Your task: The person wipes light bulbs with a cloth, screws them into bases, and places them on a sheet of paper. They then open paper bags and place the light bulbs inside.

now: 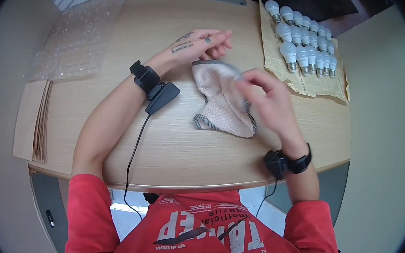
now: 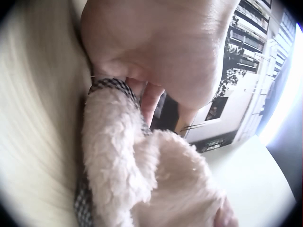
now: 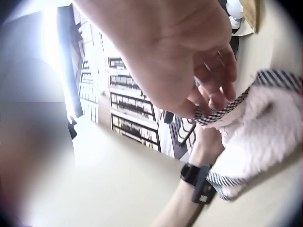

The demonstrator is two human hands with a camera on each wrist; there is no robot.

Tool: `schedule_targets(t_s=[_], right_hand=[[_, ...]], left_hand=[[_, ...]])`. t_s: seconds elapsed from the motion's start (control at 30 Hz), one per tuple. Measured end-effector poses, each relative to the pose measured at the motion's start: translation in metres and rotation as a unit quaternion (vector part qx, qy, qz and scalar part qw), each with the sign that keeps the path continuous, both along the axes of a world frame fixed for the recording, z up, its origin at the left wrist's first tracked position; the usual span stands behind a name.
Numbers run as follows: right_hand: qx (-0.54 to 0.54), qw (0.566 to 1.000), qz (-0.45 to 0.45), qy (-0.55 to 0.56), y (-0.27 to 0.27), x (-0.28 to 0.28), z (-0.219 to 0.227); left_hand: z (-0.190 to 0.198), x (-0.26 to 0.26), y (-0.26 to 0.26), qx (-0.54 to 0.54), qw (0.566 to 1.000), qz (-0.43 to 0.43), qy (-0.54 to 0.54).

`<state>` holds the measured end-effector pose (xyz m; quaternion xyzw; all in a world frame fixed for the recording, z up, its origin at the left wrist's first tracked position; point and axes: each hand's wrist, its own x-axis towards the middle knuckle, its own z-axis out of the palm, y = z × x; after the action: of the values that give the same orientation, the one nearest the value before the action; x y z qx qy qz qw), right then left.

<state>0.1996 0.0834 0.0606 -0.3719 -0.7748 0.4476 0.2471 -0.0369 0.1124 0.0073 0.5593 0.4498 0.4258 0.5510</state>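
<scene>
A fuzzy, pale pink cloth (image 1: 223, 116) with a checked edge lies on the desk (image 1: 199, 160), part of it lifted, between the two hands. The right hand (image 1: 270, 101) is blurry in the head view. The right wrist view shows it better: its grip is pinched on the cloth's checked edge. The left hand (image 1: 201, 45) is just beside the far end of the cloth. Its grip is loose, with the fingers a little bent and a gap by the thumb, as the left wrist view shows.

That view also shows the cloth's long, soft fuzz and a fold in it. Both wrist views show a black-and-white scene of windows (image 2: 244, 40) past the desk.

The head view alone shows all the rows of light bulbs (image 1: 304, 36) on brown paper (image 1: 310, 86), plus a clear plastic sheet (image 1: 76, 39) and some folded brown paper (image 1: 30, 123) on the left side.
</scene>
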Motion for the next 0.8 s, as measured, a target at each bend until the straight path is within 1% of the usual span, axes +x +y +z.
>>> schedule_targets(t_s=[0.03, 0.1, 0.13, 0.17, 0.2, 0.23, 0.3, 0.33, 0.43, 0.47, 0.53, 0.57, 0.6, 0.63, 0.67, 0.7, 0.73, 0.8], right_hand=[[-0.039, 0.997, -0.008, 0.068, 0.008, 0.008, 0.003], [-0.119, 0.974, -0.026, 0.190, 0.019, 0.019, 0.009], [-0.161, 0.956, -0.036, 0.242, 0.020, 0.023, 0.016], [-0.203, 0.934, -0.043, 0.290, 0.022, 0.028, 0.020], [-0.214, 0.930, -0.024, 0.298, 0.029, 0.037, 0.023], [-0.211, 0.928, -0.037, 0.306, 0.028, 0.039, 0.027], [-0.200, 0.925, -0.054, 0.319, 0.027, 0.040, 0.039], [-0.207, 0.908, -0.062, 0.358, 0.031, 0.042, 0.038], [-0.203, 0.908, -0.057, 0.361, 0.033, 0.044, 0.045], [-0.204, 0.907, -0.059, 0.364, 0.032, 0.045, 0.047], [-0.172, 0.910, -0.108, 0.361, 0.024, 0.044, 0.055], [-0.153, 0.911, -0.132, 0.360, 0.022, 0.045, 0.060], [-0.171, 0.896, -0.145, 0.382, 0.031, 0.058, 0.055], [-0.169, 0.890, -0.154, 0.395, 0.026, 0.067, 0.062], [-0.168, 0.883, -0.160, 0.408, 0.015, 0.075, 0.068], [-0.215, 0.869, -0.024, 0.444, -0.002, 0.080, 0.078], [-0.234, 0.847, 0.018, 0.477, -0.030, 0.060, 0.093], [-0.246, 0.864, 0.007, 0.439, -0.027, 0.067, 0.090]], left_hand=[[0.004, 0.002, 0.000, 0.006, 0.999, -0.018, -0.047], [0.018, 0.010, -0.006, 0.099, 0.993, -0.064, -0.018], [0.024, 0.015, -0.009, 0.144, 0.986, -0.087, -0.008], [0.030, 0.018, -0.010, 0.141, 0.984, -0.103, 0.016], [0.038, 0.023, -0.011, 0.138, 0.983, -0.116, 0.041], [0.045, 0.022, -0.013, 0.138, 0.980, -0.128, 0.065], [0.060, 0.014, -0.017, 0.116, 0.985, -0.121, 0.050], [0.069, 0.009, -0.020, 0.107, 0.987, -0.114, 0.042], [0.090, 0.003, -0.031, 0.132, 0.985, -0.111, 0.026], [0.093, -0.002, -0.034, 0.133, 0.984, -0.106, 0.043], [0.100, -0.013, -0.036, 0.137, 0.983, -0.099, 0.079], [0.103, -0.014, -0.038, 0.162, 0.979, -0.098, 0.071], [0.106, -0.015, -0.040, 0.187, 0.975, -0.097, 0.064], [0.109, -0.015, -0.043, 0.213, 0.971, -0.095, 0.056], [0.121, -0.012, -0.052, 0.207, 0.970, -0.127, -0.007], [0.133, -0.009, -0.064, 0.201, 0.968, -0.147, -0.027], [0.144, -0.006, -0.079, 0.191, 0.966, -0.165, -0.053], [0.149, 0.000, -0.086, 0.174, 0.959, -0.210, -0.080]])
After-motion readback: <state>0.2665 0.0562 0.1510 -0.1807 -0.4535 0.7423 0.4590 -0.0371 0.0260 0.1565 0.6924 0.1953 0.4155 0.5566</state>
